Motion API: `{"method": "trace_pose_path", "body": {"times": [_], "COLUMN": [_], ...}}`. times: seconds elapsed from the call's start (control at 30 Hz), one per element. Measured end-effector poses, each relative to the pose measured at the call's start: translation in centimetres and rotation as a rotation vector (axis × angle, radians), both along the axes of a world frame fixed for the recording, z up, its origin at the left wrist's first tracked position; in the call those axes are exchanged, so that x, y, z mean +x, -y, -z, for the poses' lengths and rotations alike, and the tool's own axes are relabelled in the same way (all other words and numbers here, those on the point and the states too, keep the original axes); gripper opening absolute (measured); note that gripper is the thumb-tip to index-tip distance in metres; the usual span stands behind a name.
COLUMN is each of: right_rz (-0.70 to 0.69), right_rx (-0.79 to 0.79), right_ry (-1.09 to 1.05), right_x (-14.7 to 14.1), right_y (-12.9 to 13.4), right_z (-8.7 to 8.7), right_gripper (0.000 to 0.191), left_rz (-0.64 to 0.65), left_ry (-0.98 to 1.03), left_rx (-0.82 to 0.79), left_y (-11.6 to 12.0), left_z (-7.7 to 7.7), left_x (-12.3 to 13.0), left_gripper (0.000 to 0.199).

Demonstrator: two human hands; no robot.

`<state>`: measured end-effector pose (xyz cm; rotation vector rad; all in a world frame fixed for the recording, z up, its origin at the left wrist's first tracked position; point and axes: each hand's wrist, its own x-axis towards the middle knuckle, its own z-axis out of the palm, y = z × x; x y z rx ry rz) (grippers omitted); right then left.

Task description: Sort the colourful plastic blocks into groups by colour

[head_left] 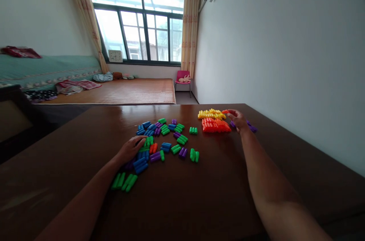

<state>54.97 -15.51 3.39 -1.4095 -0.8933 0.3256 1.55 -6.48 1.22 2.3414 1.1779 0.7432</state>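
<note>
My left hand [133, 148] rests at the left side of a loose spread of plastic blocks, its fingers stretched over them and touching a green block [148, 141]. Around it lie blue blocks [140, 165], purple ones [155, 156] and a lone orange-red block [153, 148]. Farther right, my right hand [238, 118] pinches an orange block [226, 111] beside two groups. One is a neat cluster of orange-red blocks [216, 125]; behind it sits a cluster of yellow blocks [211, 114]. Purple blocks [252, 127] lie partly hidden behind my right hand and wrist.
Everything lies on a dark, glossy brown table [182, 203]. Two green blocks [124, 182] sit by my left forearm. Past the table are a bed with a mat [137, 91], a pink chair [183, 76] and a window. A white wall runs along the right.
</note>
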Motion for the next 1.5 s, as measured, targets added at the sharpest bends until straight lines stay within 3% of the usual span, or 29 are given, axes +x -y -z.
{"method": "trace_pose_path", "body": {"times": [0.13, 0.3, 0.7, 0.93, 1.03, 1.13, 1.27, 1.5], "right_rz": [0.112, 0.119, 0.040, 0.150, 0.244, 0.275, 0.277, 0.351], "right_rx": [-0.154, -0.276, -0.482, -0.476, -0.547, -0.710, -0.684, -0.740], "right_ry": [0.044, -0.005, -0.010, 0.070, 0.183, 0.437, 0.691, 0.664], "right_x": [1.6, 1.2, -0.5, 0.9, 2.1, 2.5, 1.0, -1.1], "right_y": [0.5, 0.6, 0.9, 0.8, 1.0, 1.0, 0.5, 0.1], "right_z": [1.5, 2.0, 1.3, 1.6, 1.4, 0.9, 0.7, 1.2], "right_gripper": [0.027, 0.019, 0.033, 0.046, 0.034, 0.021, 0.021, 0.037], "left_rz": [0.003, -0.003, 0.000, -0.003, -0.002, 0.000, -0.005, 0.004], "left_ry": [-0.010, -0.005, -0.011, -0.006, 0.002, 0.004, -0.002, -0.006], "left_rx": [-0.028, -0.037, -0.015, -0.003, 0.001, 0.003, -0.001, -0.011], "left_y": [0.0, 0.0, -0.1, 0.1, 0.3, 0.4, 0.3, 0.4], "left_z": [-0.2, -0.3, -0.1, -0.3, -0.6, -0.7, -0.5, -0.5], "left_x": [-0.1, -0.1, -0.2, -0.1, 0.1, 0.1, 0.1, 0.1], "left_gripper": [0.068, 0.070, 0.065, 0.065, 0.066, 0.066, 0.066, 0.066]}}
